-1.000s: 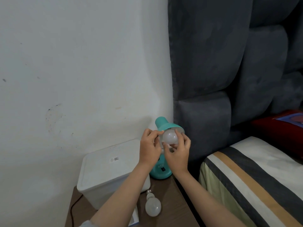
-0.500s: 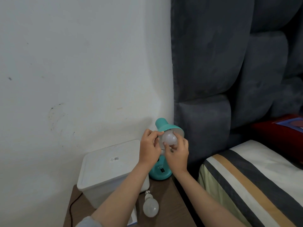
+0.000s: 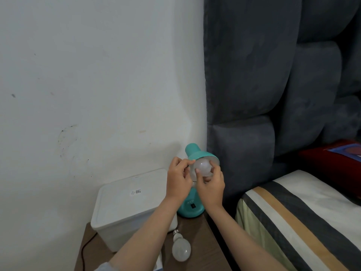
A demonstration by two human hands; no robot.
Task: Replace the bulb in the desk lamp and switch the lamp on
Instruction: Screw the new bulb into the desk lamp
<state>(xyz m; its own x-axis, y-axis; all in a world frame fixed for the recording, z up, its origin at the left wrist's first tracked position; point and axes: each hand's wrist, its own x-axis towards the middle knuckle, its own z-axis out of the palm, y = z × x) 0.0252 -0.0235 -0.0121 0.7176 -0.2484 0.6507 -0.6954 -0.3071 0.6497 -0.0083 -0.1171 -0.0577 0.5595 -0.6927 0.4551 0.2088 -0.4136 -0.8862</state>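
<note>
Bulb (image 3: 203,168) of frosted white glass is sitting in the mouth of the teal desk lamp's shade (image 3: 203,156), and my right hand (image 3: 212,187) is gripping it, fingers (image 3: 197,171) curled around its round face. My left hand (image 3: 178,179) is pinching the shade's rim at its left edge, thumb and forefinger closed on it. Lamp base (image 3: 191,209) is standing at the back of the desk (image 3: 197,245) beside a white lidded box (image 3: 130,204), while a second bulb (image 3: 181,248) is lying on the desk in front of the box, near my left forearm.
</note>
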